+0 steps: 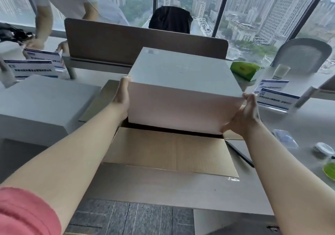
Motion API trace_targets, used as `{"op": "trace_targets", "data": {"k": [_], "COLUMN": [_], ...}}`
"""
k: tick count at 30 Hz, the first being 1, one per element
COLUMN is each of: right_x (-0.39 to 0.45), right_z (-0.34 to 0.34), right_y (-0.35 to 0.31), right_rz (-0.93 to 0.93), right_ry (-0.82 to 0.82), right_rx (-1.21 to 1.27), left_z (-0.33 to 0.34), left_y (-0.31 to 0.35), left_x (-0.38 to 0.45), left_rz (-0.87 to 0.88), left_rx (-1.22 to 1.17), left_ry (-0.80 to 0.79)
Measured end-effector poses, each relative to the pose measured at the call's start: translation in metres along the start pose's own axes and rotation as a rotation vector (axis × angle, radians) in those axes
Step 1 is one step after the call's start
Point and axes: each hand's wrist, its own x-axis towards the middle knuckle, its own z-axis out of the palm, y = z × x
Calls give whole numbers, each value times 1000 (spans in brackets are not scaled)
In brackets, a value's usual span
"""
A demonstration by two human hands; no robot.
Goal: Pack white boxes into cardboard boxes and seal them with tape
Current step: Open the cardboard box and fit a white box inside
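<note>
- Squarely gripped, a smooth white rectangular cardboard box point(183, 89) sits between the left hand point(121, 97) and right hand point(243, 115), both pressed flat against its sides.
- It hangs over an open brown corrugated carton point(170, 151); its faint lid markings are unreadable.

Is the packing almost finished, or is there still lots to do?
Still lots to do. Done: the cardboard box is open, flaps spread. Happening now: the left hand and right hand grip a white box by its sides, held over the opening, not clearly inside yet. Left: lower it in, close the flaps, tape them. Another white box waits on the left. I can't see any tape.
</note>
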Motion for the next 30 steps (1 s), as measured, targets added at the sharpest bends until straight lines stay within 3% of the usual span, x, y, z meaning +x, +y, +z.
{"op": "trace_targets", "data": {"k": [7,12,17,23,30], "right_x": [3,13,2,15,31], "right_z": [-7,-8,-2,-5,-18], "right_y": [-5,2,14,20,48], "right_rz": [57,149,248,-53,-11], "right_ry": [-141,-25,-30,101,91], "right_rx": [-67,-154,-67,-311,-346], "left_z": [-6,-13,-16,-26,-34], "left_y": [-3,-8,-16,-28,-41], "left_x": [-1,1,-4,-1,12], "left_rz": [-7,-41,-145,-232,-199], "left_rx": [114,284,223,184,353], "left_ry": [20,38,71,187,173]}}
